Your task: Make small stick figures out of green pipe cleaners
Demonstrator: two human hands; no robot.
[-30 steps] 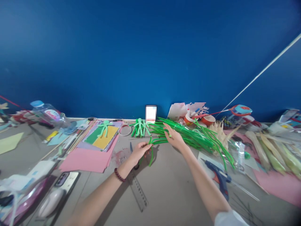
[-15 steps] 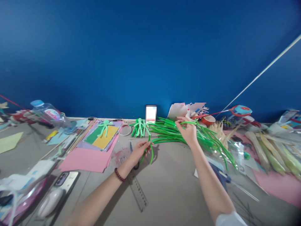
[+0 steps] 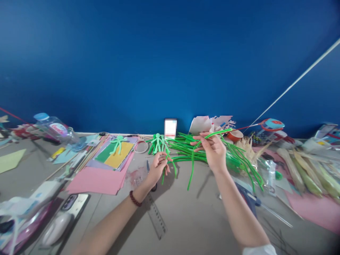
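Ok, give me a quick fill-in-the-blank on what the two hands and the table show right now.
1. The right hand has lifted one ____ pipe cleaner off the pile.
2. The left hand wears a dark bead ____ at the wrist.
3. A clear plastic ____ lies on the table under the left forearm.
4. The paper stack's lowest, widest sheets are ____.

Missing words: green; bracelet; ruler; pink

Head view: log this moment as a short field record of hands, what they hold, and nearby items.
left hand: pinching a bent green pipe cleaner piece just above the table
right hand: raised, holding one long green pipe cleaner, its end hanging down
pile of green pipe cleaners: behind and right of the right hand
green pipe cleaner figure: lying behind the left hand
ruler: under the left wrist
glue gun: right of the right forearm
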